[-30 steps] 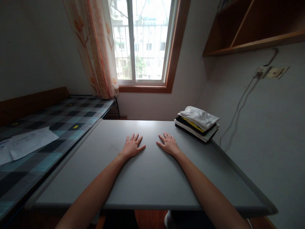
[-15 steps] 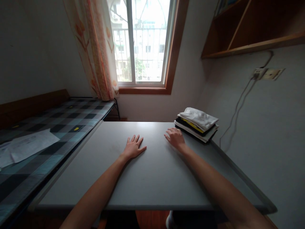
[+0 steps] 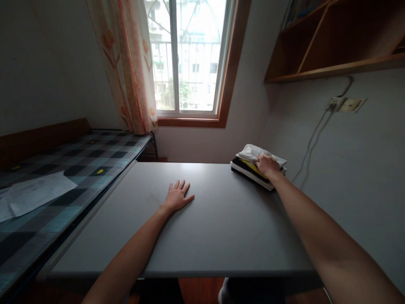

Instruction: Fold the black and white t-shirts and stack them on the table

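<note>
A stack of folded clothes sits at the far right corner of the table (image 3: pixel 202 228): a white folded shirt (image 3: pixel 253 152) on top, a black and yellow garment (image 3: pixel 249 166) under it, and white and black layers (image 3: pixel 253 176) below. My right hand (image 3: pixel 268 165) is at the front edge of the top white shirt, with its fingers closed on the cloth; the fingertips are partly hidden. Flat on the tabletop, left of the stack, rests my left hand (image 3: pixel 177 196) with its fingers spread and nothing in it.
To the left stands a bed (image 3: pixel 117 152) with a checked cover and white papers (image 3: pixel 38 192) on it. Ahead are a window (image 3: pixel 190 63) and a curtain (image 3: pixel 133 76). A wooden shelf (image 3: pixel 303 55) hangs on the right wall above a socket (image 3: pixel 346 104) with a cord.
My right hand has moved right and forward from above the tabletop to the clothes stack and taken hold of the top white shirt. My left hand has stayed in place.
</note>
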`<state>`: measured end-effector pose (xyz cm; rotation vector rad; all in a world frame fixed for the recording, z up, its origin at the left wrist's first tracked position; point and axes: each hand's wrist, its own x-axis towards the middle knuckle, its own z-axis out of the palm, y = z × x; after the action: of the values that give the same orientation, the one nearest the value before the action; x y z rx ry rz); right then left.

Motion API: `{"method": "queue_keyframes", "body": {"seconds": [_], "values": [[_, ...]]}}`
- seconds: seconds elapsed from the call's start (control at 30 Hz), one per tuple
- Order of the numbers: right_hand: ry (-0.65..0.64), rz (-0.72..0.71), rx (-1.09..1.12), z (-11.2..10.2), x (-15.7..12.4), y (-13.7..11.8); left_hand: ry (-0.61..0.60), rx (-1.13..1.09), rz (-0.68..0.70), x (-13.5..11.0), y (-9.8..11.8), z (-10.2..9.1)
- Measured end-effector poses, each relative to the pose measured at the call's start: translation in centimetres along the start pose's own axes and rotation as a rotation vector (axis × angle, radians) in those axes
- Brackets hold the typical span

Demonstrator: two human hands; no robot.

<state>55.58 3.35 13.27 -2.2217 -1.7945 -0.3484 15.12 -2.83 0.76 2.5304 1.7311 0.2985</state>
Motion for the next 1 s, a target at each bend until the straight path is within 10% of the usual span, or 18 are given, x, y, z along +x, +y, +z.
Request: {"method": "queue_keyframes", "body": {"seconds": [0.3,0.63,0.87,1.0], "values": [[0.516,-0.109,0.315,-3.7,-0.4,-5.1,0.234,-0.153,0.041,0.3,0.0,-0.2],[-0.543,-0.445,0.630,1.2,-10.5,-18.2,0.943,-0.287,0.109,-0.7,0.9,-3.3],[-0.458,-0.250,1.279,-0.5,-9.2,-18.1,0.931,-0.216,0.308,-1.6,2.1,-4.2],[-0.381,-0.124,1.138,-1.7,-5.5,-12.9,0.614,-0.248,0.417,-1.3,2.7,-4.4]]}}
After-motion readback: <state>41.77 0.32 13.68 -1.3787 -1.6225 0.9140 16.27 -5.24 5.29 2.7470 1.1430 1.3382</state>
